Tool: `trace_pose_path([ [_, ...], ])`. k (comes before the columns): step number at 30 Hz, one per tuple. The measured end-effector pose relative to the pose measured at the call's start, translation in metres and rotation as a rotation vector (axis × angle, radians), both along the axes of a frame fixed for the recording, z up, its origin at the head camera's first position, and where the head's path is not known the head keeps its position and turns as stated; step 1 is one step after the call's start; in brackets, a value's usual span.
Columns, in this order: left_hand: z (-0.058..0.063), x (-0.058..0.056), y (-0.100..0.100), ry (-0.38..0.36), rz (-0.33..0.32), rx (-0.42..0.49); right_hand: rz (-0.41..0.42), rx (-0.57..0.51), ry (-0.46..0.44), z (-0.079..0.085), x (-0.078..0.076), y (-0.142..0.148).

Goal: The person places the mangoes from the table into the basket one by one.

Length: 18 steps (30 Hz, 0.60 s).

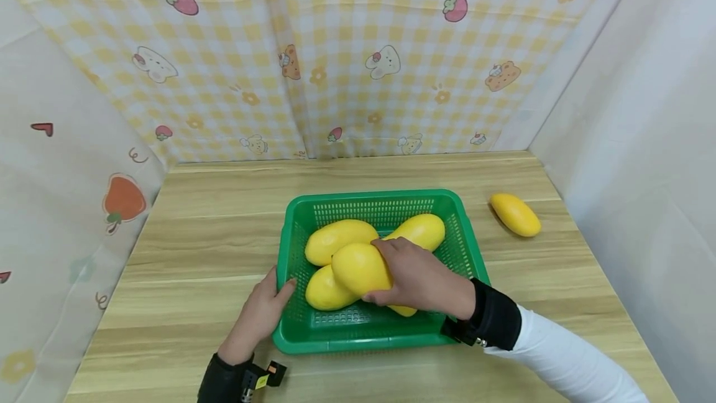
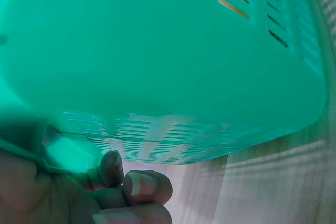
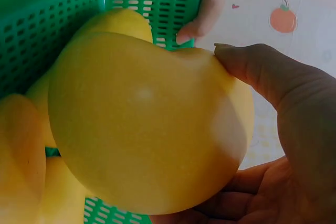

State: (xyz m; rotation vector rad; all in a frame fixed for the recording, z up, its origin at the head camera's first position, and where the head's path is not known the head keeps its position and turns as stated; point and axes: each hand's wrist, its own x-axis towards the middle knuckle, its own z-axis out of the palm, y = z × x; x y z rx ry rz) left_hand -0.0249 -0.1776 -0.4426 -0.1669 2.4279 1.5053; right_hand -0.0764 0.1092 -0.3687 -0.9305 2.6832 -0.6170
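Note:
My right hand (image 1: pixel 419 275) grips a yellow mango (image 1: pixel 360 268) over the middle of a green plastic basket (image 1: pixel 369 347). In the right wrist view the held mango (image 3: pixel 147 119) fills the centre, between thumb and curled fingers. Several other mangoes lie in the basket, among them one at back left (image 1: pixel 335 238), one at front left (image 1: pixel 324 292) and one at back right (image 1: pixel 422 231); another is mostly hidden beneath the right hand. My left hand (image 1: pixel 260 310) holds the basket's left rim, thumb inside. Its fingers (image 2: pixel 149 184) curl outside under the rim in the left wrist view.
A single mango (image 1: pixel 514 214) lies on the wooden table (image 1: pixel 207 222), right of the basket. A yellow checked curtain (image 1: pixel 347 98) hangs along the back edge. White cloth walls (image 1: pixel 632 160) close in both sides.

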Motion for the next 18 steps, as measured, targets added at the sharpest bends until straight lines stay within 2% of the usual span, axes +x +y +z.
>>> trace_pose_path([
  [10, 0.001, 0.001, 0.001, -0.006, 0.007, 0.014, 0.082, 0.042, -0.032, -0.005, 0.007, -0.013],
  [18, 0.001, 0.0, 0.002, -0.001, 0.009, 0.026, 0.172, 0.1, -0.002, -0.006, 0.007, -0.019],
])
